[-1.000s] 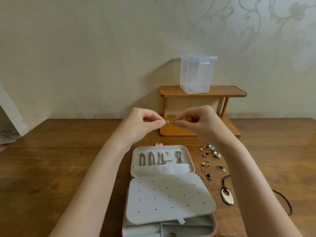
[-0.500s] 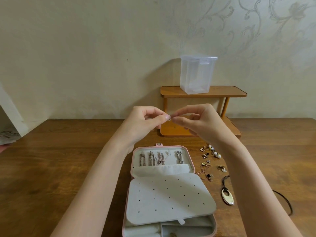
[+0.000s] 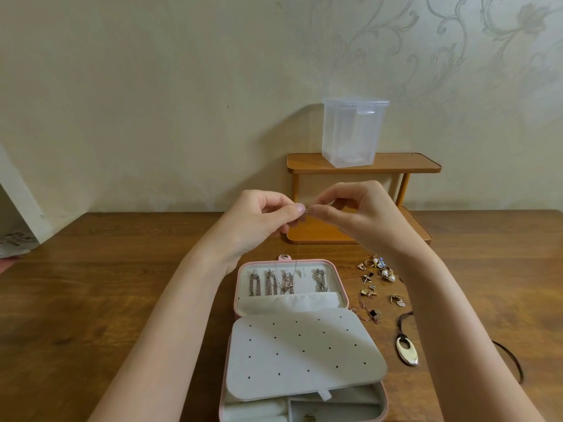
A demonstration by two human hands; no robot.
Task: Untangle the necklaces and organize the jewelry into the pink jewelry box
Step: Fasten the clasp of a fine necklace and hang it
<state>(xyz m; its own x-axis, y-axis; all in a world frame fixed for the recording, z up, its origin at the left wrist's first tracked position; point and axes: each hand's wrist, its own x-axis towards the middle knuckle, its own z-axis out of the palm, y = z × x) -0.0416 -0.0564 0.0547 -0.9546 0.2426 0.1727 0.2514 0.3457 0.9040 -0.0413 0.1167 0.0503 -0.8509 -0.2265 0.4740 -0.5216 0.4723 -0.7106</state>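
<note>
The pink jewelry box [image 3: 343,290] lies open on the wooden table, several chains hanging in its lid and a white dotted flap [image 3: 301,348] over its lower half. Raised above the box, my left hand [image 3: 259,220] and my right hand [image 3: 353,214] meet fingertip to fingertip, both pinching the clasp of a thin necklace [image 3: 306,211]. Its fine chain drops down to a small pendant [image 3: 287,287] hanging in front of the lid. Right of the box lie loose earrings and rings [image 3: 379,269], a tangled thin chain [image 3: 370,313] and a corded oval pendant [image 3: 406,350].
A two-tier wooden shelf [image 3: 423,166] stands at the back against the wall, with a clear plastic container [image 3: 353,132] on its top tier. The dark cord [image 3: 515,357] of the oval pendant trails toward the right table edge.
Both hands have risen slightly and stayed together at the clasp. The hanging pendant has swung over the lid.
</note>
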